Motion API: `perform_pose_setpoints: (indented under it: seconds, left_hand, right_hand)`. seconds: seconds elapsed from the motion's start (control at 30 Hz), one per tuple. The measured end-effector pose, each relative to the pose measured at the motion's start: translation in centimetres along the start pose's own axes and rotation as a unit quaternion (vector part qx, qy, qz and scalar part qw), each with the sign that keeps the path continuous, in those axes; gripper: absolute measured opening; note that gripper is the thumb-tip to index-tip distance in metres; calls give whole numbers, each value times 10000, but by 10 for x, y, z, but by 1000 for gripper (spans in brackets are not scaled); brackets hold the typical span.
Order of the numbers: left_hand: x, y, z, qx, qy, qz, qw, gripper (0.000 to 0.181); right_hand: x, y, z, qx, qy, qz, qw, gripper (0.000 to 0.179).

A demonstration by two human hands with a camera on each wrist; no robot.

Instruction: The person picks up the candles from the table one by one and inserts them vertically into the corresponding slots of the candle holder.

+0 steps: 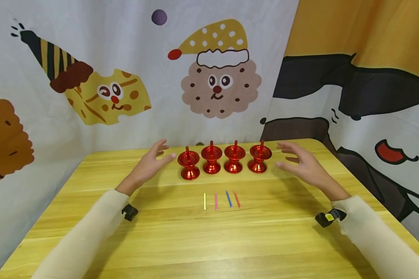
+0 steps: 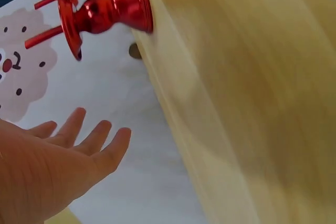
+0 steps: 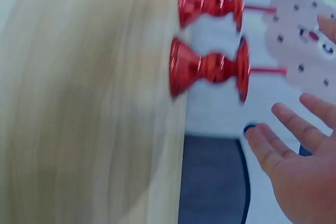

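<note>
Several shiny red candle holders stand in a row at the back of the table, each with a thin red stem rising from its dish. My left hand (image 1: 147,166) hovers just left of the leftmost holder (image 1: 190,173), fingers spread and apart from it. On the other side, my right hand (image 1: 306,167) is held beside the rightmost holder (image 1: 257,167), also without contact. Both wrist views show a bare palm with extended fingers: the left hand (image 2: 52,174) below a holder (image 2: 130,4), the right hand (image 3: 310,174) below another holder (image 3: 181,69).
In front of the holders lie thin candle-like sticks: yellow (image 1: 205,201), pink (image 1: 216,202), blue (image 1: 229,199) and red (image 1: 237,200). The wooden table (image 1: 181,244) meets a cartoon-printed curtain (image 1: 125,50) at its back edge.
</note>
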State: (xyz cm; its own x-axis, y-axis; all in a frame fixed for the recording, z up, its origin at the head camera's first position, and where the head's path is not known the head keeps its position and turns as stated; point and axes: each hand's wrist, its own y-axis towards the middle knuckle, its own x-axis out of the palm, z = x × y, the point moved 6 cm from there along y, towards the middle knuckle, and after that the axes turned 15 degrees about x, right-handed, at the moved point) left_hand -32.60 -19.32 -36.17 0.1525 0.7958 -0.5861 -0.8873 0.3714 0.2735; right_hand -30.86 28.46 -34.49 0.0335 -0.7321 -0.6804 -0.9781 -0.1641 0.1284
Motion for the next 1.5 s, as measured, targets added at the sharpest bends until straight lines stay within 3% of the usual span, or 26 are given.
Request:
perform_pose_setpoints:
  seconds: [0.17, 0.27, 0.37, 0.5, 0.57, 0.67, 1.0, 1.27, 1.5]
  left_hand:
    - [14, 2, -2, -148, -791, 14, 9968, 89]
    - [23, 5, 0, -135, -952, -12, 9954, 88]
    - [32, 10, 1, -151, -973, 0, 9951, 88]
    - [44, 16, 3, -252, -975, 25, 9949, 88]
    - [48, 19, 3, -300, -979, 29, 9947, 88]
    - [52, 20, 3, -376, -1054, 43, 9937, 89]
    - [60, 23, 2, -556, -1584, 93, 9858, 91]
    - [63, 23, -2, -634, -1691, 174, 9834, 92]
    - [66, 21, -5, -700, -1755, 167, 9818, 93]
  right_hand:
    - [18, -8, -21, -16, 849, -278, 9960, 54]
    - [34, -11, -30, 184, 1338, -688, 9884, 48]
    - [53, -12, -35, 495, 1867, -1175, 9741, 47]
    - [79, -14, -36, 995, 2478, -1805, 9466, 54]
    - [91, -15, -35, 1249, 2511, -2019, 9384, 58]
    - [105, -16, -32, 1523, 2366, -2208, 9339, 62]
    - [128, -17, -29, 1738, 1970, -2428, 9338, 45]
    - [134, -19, -41, 1687, 908, -2149, 9577, 29]
    - [137, -20, -49, 1595, -7, -1925, 9682, 32]
